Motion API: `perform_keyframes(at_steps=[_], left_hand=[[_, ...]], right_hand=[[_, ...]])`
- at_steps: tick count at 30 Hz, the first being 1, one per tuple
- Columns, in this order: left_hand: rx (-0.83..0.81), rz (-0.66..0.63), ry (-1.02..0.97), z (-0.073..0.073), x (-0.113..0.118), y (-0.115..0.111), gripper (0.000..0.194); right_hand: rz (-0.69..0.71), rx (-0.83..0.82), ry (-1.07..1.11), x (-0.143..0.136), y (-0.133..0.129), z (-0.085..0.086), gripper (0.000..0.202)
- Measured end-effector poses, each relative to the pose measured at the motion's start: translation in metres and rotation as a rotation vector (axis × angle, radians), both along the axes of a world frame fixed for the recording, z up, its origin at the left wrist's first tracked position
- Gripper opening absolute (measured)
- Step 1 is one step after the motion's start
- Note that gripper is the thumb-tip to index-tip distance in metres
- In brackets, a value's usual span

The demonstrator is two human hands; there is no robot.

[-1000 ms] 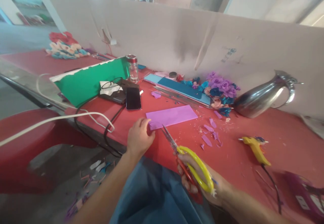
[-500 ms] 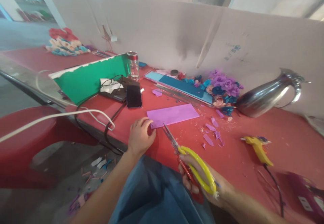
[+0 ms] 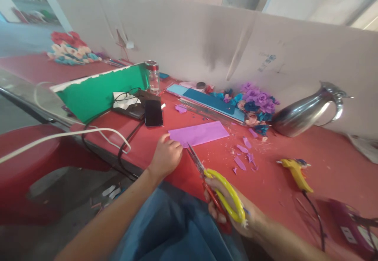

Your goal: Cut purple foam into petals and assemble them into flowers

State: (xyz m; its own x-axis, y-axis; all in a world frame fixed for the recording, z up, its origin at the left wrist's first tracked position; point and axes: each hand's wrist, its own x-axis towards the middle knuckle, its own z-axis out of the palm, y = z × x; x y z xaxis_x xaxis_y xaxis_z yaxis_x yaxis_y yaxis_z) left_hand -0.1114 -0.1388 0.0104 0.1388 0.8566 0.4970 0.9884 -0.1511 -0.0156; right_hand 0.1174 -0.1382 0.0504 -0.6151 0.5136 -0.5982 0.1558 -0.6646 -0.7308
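Observation:
A folded strip of purple paper (image 3: 203, 133) lies flat on the red table. My left hand (image 3: 167, 154) is at its left end, fingers curled closed over the near corner; the fingertips are partly hidden. My right hand (image 3: 220, 200) grips scissors (image 3: 226, 190) with one yellow and one red handle. Their blades are slightly parted, the tips close to the near edge of the paper, just right of my left hand. Several cut purple scraps (image 3: 240, 163) lie right of the strip.
A black phone (image 3: 153, 113), a glass jar (image 3: 152, 78) and a green board (image 3: 103, 91) stand left. Behind are blue paper sheets (image 3: 206, 100) and paper flowers (image 3: 258, 99). To the right are a metal jug (image 3: 304, 109) and a yellow glue gun (image 3: 297, 172) with its cord.
My left hand's fingers have closed at the paper's left corner, where thumb and fingers were apart before. The scissors stay near the paper's edge. The whole view has shifted slightly.

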Motion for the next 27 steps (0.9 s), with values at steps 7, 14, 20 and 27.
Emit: perform_keyframes(at_steps=[7,14,20,27], left_hand=[[0.125,0.053,-0.027,-0.008,-0.001,-0.003,0.021],[0.214,0.071,-0.105,-0.007,-0.001,-0.002,0.019],[0.229,0.067,-0.038,-0.007,0.003,-0.006,0.022],[0.255,0.044,-0.045,-0.006,0.004,-0.007,0.020]], right_hand=[[0.003,0.010,-0.023,-0.004,0.002,0.000,0.036],[0.008,-0.033,-0.053,0.001,0.009,0.004,0.035],[-0.018,-0.080,-0.139,-0.020,0.021,0.004,0.035],[0.047,-0.043,-0.172,-0.022,0.027,0.000,0.042]])
